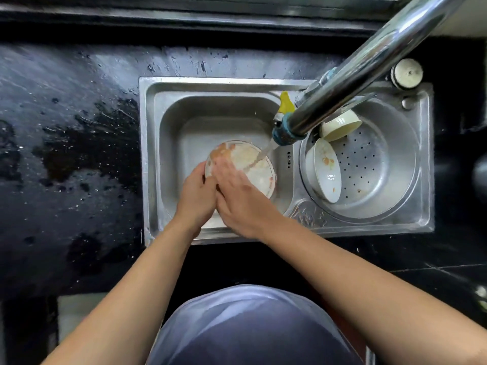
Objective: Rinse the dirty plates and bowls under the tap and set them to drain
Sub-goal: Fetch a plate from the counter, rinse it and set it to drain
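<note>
A white plate point(253, 164) smeared with orange sauce is tilted over the left sink basin point(210, 119). Water runs onto it from the chrome tap point(342, 98). My left hand point(196, 196) grips the plate's near-left rim. My right hand point(237, 193) lies flat on the plate's face, fingers spread and blurred. In the round perforated drain basin point(382, 164) on the right, a white bowl point(325, 171) with orange specks leans on its edge, and a cream bowl point(341, 125) lies tipped behind it.
Wet black stone counter point(73, 143) surrounds the steel sink, with puddles on the left. A round white cap point(407, 73) sits behind the drain basin. The tap spout crosses above the right basin. My grey shirt fills the bottom centre.
</note>
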`<state>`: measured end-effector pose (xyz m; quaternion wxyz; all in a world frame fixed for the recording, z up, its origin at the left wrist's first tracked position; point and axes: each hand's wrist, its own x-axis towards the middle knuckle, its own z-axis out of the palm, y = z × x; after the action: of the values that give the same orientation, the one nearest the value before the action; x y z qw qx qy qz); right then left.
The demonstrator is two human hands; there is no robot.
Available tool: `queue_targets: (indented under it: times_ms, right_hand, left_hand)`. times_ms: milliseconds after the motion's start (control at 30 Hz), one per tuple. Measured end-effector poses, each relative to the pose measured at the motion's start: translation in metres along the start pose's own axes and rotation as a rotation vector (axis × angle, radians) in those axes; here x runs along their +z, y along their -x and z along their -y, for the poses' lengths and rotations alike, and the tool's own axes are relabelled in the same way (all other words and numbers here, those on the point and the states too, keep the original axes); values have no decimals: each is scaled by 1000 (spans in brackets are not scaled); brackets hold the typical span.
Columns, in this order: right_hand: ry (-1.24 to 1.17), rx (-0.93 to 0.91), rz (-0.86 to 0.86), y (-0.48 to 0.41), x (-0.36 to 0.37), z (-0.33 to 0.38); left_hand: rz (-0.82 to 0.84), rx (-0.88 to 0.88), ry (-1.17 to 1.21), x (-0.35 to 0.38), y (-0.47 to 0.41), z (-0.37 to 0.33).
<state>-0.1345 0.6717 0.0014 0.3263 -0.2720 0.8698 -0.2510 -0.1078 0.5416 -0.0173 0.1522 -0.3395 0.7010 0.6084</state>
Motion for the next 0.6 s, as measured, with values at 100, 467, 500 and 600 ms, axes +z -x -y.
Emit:
queue_targets:
  times_ms: [100,467,500,600]
  right_hand:
    - [10,18,87,37,5,-10]
    - [-35,184,98,28,3,-28]
    - [-37,282,49,15,0,-31]
    - [-136,135,10,-13,-3,-17]
  left_hand:
    - [4,-55,84,-10,-7,3]
    - [-24,-64,78,-5,-8,8]
    - [2,-63,86,0,-4,8]
    - [15,-79,135,11,2,8]
